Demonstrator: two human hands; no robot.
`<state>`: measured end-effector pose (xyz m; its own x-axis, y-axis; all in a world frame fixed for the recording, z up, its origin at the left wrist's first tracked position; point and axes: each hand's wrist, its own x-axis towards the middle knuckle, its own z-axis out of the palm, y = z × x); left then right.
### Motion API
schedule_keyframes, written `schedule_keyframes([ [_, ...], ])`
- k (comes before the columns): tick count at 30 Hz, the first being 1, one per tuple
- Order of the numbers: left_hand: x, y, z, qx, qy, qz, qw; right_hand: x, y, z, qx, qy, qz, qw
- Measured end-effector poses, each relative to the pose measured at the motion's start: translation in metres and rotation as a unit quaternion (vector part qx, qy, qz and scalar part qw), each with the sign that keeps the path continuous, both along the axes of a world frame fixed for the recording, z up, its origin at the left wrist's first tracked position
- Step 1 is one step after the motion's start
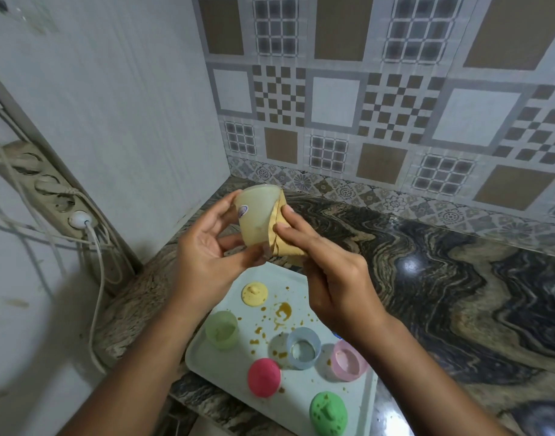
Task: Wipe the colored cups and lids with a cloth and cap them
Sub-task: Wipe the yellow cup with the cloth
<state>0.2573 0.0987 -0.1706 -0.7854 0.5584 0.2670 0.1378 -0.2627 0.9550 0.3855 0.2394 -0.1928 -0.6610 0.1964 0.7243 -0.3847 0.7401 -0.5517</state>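
left hand (207, 250) gripping yellow cup (259, 217), right hand (329, 275) pressing cloth (285, 243) (folded)

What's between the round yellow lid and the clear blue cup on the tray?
Brown splotchy spills on the pale plastic tray, in the head view.

The tray (226, 369) is crowding the counter's (427, 278) near left end. The green cup (221, 330), blue cup (303, 347) and pink cup (348, 365) are standing across its middle, the yellow lid (254, 294) is lying behind them, and the pink lid (263, 377) and green lid (328, 412) are lying in front, with only narrow gaps between. Right of the tray, the counter is stretching open toward the tiled wall (364, 105). The white wall (128, 121) is closing off the left. The left hand (204, 259) and right hand (336, 278), gripping the yellow cup (257, 215) and cloth (285, 237), are hanging over the tray's far end.
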Motion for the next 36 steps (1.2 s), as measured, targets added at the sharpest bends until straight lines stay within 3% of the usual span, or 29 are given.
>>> schedule_keyframes([
  [7, -0.004, -0.004, 0.002, -0.013, 0.044, -0.004, 0.999, 0.016, 0.006, -0.018, -0.015, -0.007, 0.009, 1.0],
  [13, -0.005, -0.008, 0.002, -0.027, 0.047, 0.001, 0.999, 0.013, 0.01, -0.017, -0.188, -0.005, -0.044, 0.981],
  [16, -0.002, -0.008, 0.001, -0.041, 0.053, -0.002, 0.998, 0.002, 0.017, 0.005, -0.21, 0.035, -0.071, 0.974],
  [20, 0.002, -0.004, -0.001, -0.046, 0.051, -0.018, 0.997, -0.016, 0.015, 0.026, -0.169, 0.022, -0.058, 0.984],
  [26, -0.001, -0.005, -0.005, -0.042, 0.02, -0.017, 0.999, -0.027, 0.004, 0.028, -0.052, -0.075, 0.035, 0.995],
  [36, -0.009, -0.01, -0.01, -0.023, 0.013, 0.017, 1.0, -0.014, -0.01, 0.004, 0.043, -0.042, 0.049, 0.997],
])
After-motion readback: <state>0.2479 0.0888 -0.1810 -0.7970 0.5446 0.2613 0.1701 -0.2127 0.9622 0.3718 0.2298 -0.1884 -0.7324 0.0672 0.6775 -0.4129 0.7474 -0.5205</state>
